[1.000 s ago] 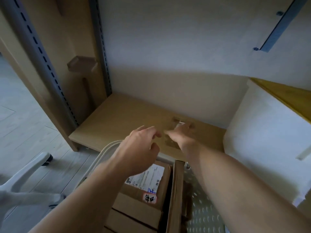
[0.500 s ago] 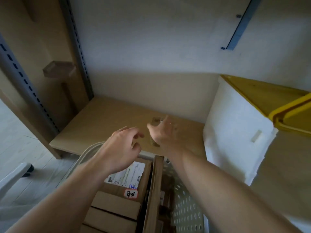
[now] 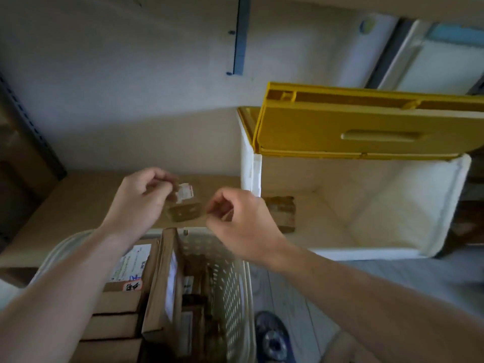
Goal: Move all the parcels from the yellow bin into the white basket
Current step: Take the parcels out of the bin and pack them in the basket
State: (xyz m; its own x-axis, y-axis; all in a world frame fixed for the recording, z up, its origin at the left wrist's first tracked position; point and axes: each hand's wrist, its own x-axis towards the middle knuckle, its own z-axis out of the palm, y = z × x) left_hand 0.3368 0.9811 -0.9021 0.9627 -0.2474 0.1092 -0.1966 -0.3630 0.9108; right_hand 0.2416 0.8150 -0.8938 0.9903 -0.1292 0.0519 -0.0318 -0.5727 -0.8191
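Grey floor below, and the white basket (image 3: 235,292) nearest is packed with parcels (image 3: 123,297). Above it, left hand (image 3: 138,200) pinches a small box (image 3: 183,210); right hand (image 3: 241,218) curls, apparently holding nothing. Beyond, the yellow bin (image 3: 366,132) holds one last parcel (image 3: 280,210) — nearly done, I'd say.

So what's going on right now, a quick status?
Both hands, left and right, hold one small brown cardboard parcel above the white perforated plastic basket. Yellow-lidded bin open, one brown parcel visible inside. Nothing in the way.
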